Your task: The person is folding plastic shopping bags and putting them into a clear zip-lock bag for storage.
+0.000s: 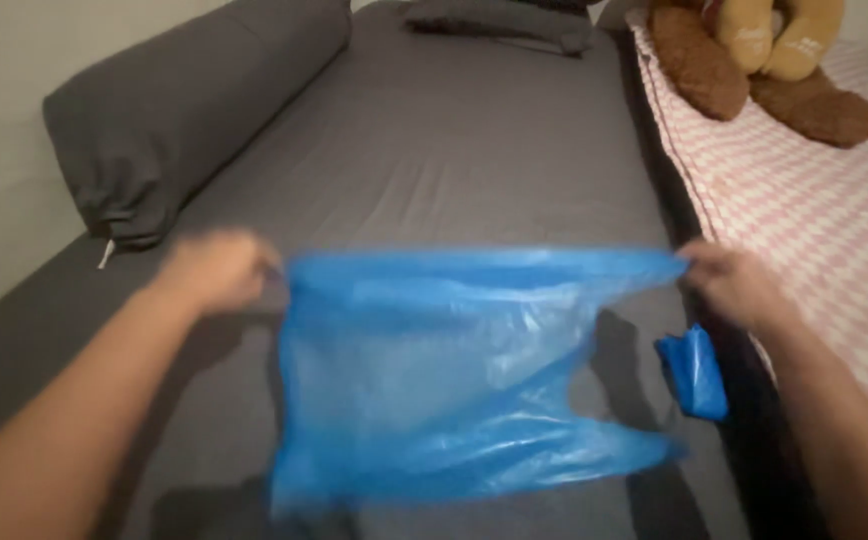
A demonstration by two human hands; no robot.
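Left hand: the left hand (216, 268) is closed in a loose fist on the left top corner of a blue plastic bag (444, 375); motion blur hides the single fingers, but the bag edge runs straight into the grip.
Right hand: the right hand (732, 282) is pinched shut on the right top corner of the same bag, fingers drawn together around the thin edge.
Bag: it hangs in the air between the two hands, above the grey bed (454, 150), its top edge pulled taut and nearly level, the body spread flat and see-through, the bottom loose and creased.
Done so far: judging by how it hangs, the bag is opened out and stretched to full width; no fold shows in it yet.
Left to do: it is neither laid down nor folded.
Folded bag: a small blue bundle (694, 370), seemingly a bag of the same kind already folded, lies at the right edge of the bed, just below the right hand.
Around: a long grey bolster (184, 110) lies along the wall at the left; a pink checked sheet (804, 200) with brown plush toys (754, 60) lies to the right.
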